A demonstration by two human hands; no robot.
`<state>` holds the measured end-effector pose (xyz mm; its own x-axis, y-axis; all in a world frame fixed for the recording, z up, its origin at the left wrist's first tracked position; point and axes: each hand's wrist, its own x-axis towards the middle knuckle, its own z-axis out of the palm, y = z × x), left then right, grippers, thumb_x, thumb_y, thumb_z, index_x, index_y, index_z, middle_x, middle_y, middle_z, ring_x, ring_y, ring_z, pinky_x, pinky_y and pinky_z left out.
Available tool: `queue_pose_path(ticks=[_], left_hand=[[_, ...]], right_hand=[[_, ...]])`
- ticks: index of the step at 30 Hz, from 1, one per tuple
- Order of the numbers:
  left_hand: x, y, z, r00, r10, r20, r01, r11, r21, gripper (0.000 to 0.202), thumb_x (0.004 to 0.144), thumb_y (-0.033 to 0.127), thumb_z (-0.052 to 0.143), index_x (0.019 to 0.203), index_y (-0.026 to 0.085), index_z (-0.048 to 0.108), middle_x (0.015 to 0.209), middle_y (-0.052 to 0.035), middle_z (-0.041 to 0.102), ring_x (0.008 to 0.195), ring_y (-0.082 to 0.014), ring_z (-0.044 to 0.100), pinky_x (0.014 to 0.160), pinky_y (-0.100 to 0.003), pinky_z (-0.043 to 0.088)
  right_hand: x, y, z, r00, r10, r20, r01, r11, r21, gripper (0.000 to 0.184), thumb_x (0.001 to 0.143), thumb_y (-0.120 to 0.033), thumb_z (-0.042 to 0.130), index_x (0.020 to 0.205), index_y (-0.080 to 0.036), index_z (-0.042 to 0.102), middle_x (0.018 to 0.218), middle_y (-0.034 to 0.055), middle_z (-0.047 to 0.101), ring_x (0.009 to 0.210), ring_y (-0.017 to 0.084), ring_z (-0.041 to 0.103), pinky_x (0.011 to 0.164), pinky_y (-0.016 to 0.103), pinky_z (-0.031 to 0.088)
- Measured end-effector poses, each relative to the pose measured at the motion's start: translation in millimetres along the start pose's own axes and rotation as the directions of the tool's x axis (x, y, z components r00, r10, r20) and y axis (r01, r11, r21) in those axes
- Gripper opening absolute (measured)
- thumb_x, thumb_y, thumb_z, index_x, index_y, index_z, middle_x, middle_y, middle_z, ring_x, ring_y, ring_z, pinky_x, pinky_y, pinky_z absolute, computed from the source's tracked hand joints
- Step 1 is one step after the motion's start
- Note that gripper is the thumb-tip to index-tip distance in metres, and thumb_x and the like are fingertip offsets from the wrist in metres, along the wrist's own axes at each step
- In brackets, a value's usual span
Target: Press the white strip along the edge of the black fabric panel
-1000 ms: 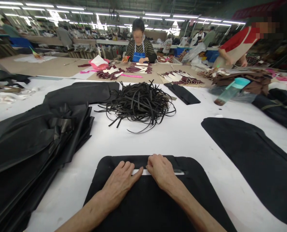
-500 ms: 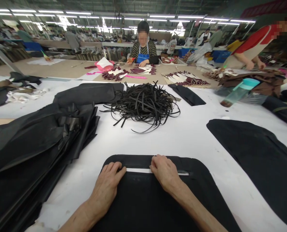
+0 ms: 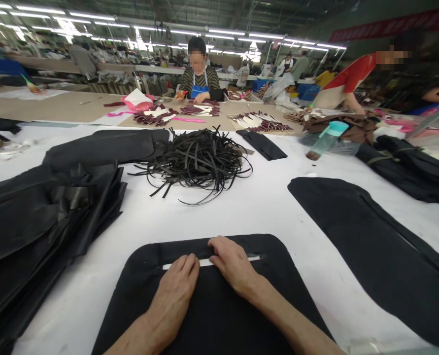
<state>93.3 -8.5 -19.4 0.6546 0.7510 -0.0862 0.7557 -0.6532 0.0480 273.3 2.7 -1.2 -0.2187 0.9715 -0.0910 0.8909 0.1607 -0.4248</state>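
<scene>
A black sheet panel [image 3: 219,315] with rounded top corners lies flat on the white table in front of me. Near its top edge runs a long narrow slot [image 3: 206,262], through which white shows. My left hand [image 3: 178,291] is on the panel at the slot's lower edge, its fingers bent and held together; the thumb is hidden. Just right of it, my right hand [image 3: 236,264] has its fingers curled over the strip above the slot, the thumb close to the opening. Both hands are closed on the panel's material.
Black strips [image 3: 200,158] are heaped beyond the panel. Dark sheets [image 3: 49,212] are piled at left; another slotted black panel [image 3: 370,246] lies at right. A teal-lidded bottle [image 3: 326,140] stands tilted farther back. Across the table, a person in a blue apron [image 3: 200,91] handles maroon and white pieces.
My left hand has moved from the slot's left end in toward my right hand, onto its lower edge. My right hand stays near the strip above the slot. The view has turned right.
</scene>
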Motion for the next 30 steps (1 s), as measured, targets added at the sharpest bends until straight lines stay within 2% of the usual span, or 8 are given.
queue_pose_path(ticks=[2, 3, 6, 9, 14, 20, 24, 30], left_hand=[[-2.7, -2.7, 5.0, 0.999, 0.021, -0.047, -0.019, 0.998, 0.054, 0.055, 0.075, -0.008, 0.033, 0.124, 0.010, 0.050, 0.123, -0.0104, 0.055, 0.111, -0.0228, 0.049, 0.097, -0.035, 0.042], [-3.7, -3.1, 5.7, 0.998, 0.031, -0.058, -0.027, 0.997, 0.070, 0.056, 0.074, -0.009, 0.034, 0.124, 0.010, 0.050, 0.123, -0.0104, 0.055, 0.111, -0.0228, 0.049, 0.096, -0.035, 0.043], [-4.7, -0.3, 5.1, 0.995, 0.047, -0.083, -0.036, 0.991, 0.126, 0.054, 0.074, -0.007, 0.036, 0.123, 0.009, 0.051, 0.120, -0.0114, 0.057, 0.108, -0.0243, 0.052, 0.095, -0.037, 0.045], [-2.2, 5.2, 7.5, 0.993, 0.063, -0.104, -0.038, 0.974, 0.222, 0.049, 0.075, -0.005, 0.038, 0.120, 0.007, 0.055, 0.118, -0.0143, 0.059, 0.107, -0.0271, 0.053, 0.094, -0.041, 0.046], [4.9, 13.0, 12.2, 0.989, 0.092, -0.118, -0.046, 0.937, 0.345, 0.044, 0.074, -0.004, 0.040, 0.112, 0.005, 0.061, 0.112, -0.0179, 0.061, 0.101, -0.0273, 0.057, 0.086, -0.038, 0.051], [1.5, 23.6, 4.0, 0.991, 0.077, -0.112, -0.019, 0.894, 0.448, 0.048, 0.073, -0.006, 0.042, 0.117, 0.006, 0.058, 0.103, -0.0153, 0.063, 0.093, -0.0259, 0.059, 0.085, -0.037, 0.051], [0.1, 28.3, 2.6, 0.992, 0.038, -0.123, 0.022, 0.889, 0.457, 0.050, 0.075, -0.005, 0.043, 0.122, 0.008, 0.055, 0.105, -0.0139, 0.062, 0.096, -0.0259, 0.058, 0.088, -0.038, 0.048], [10.2, 35.4, 3.1, 0.998, -0.021, -0.061, 0.043, 0.916, 0.400, 0.058, 0.077, -0.001, 0.044, 0.131, 0.020, 0.046, 0.097, -0.0118, 0.061, 0.085, -0.0264, 0.058, 0.078, -0.042, 0.048]], right_hand=[[-9.1, 17.5, -2.8, 0.999, -0.025, -0.034, 0.026, 0.999, 0.021, 0.024, 0.083, -0.015, 0.057, 0.106, -0.022, 0.055, 0.099, 0.0009, 0.060, 0.093, 0.015, 0.053, 0.082, 0.024, 0.038], [-13.9, 26.7, -4.2, 0.998, -0.034, -0.055, 0.035, 0.999, 0.023, 0.021, 0.084, -0.015, 0.057, 0.103, -0.022, 0.055, 0.098, 0.0015, 0.059, 0.092, 0.016, 0.052, 0.082, 0.025, 0.039], [-27.0, 51.3, -7.9, 0.992, -0.059, -0.113, 0.058, 0.998, -0.013, 0.005, 0.087, -0.019, 0.053, 0.088, -0.021, 0.057, 0.089, 0.0017, 0.057, 0.086, 0.017, 0.052, 0.077, 0.028, 0.039], [-36.1, 64.2, -10.8, 0.989, -0.044, -0.139, 0.037, 0.998, -0.056, 0.012, 0.090, -0.020, 0.050, 0.079, -0.021, 0.056, 0.084, 0.0010, 0.056, 0.081, 0.017, 0.050, 0.073, 0.029, 0.038], [-38.7, 58.2, -18.3, 0.991, 0.045, -0.125, -0.054, 0.996, -0.068, 0.014, 0.089, -0.019, 0.049, 0.077, -0.021, 0.054, 0.082, -0.0003, 0.056, 0.081, 0.016, 0.050, 0.075, 0.028, 0.036], [-26.7, 44.7, -31.9, 0.974, 0.222, 0.038, -0.213, 0.963, -0.164, 0.016, 0.088, -0.019, 0.045, 0.079, -0.020, 0.058, 0.088, 0.0025, 0.061, 0.086, 0.017, 0.053, 0.076, 0.028, 0.034], [-18.0, 43.0, -38.1, 0.959, 0.269, 0.090, -0.252, 0.953, -0.167, 0.015, 0.084, -0.018, 0.047, 0.078, -0.019, 0.061, 0.086, 0.0050, 0.064, 0.084, 0.018, 0.056, 0.073, 0.028, 0.035], [-7.1, 37.5, -47.5, 0.931, 0.337, 0.142, -0.312, 0.934, -0.174, 0.016, 0.078, -0.015, 0.051, 0.074, -0.018, 0.067, 0.082, 0.0075, 0.069, 0.081, 0.021, 0.061, 0.066, 0.027, 0.036]])
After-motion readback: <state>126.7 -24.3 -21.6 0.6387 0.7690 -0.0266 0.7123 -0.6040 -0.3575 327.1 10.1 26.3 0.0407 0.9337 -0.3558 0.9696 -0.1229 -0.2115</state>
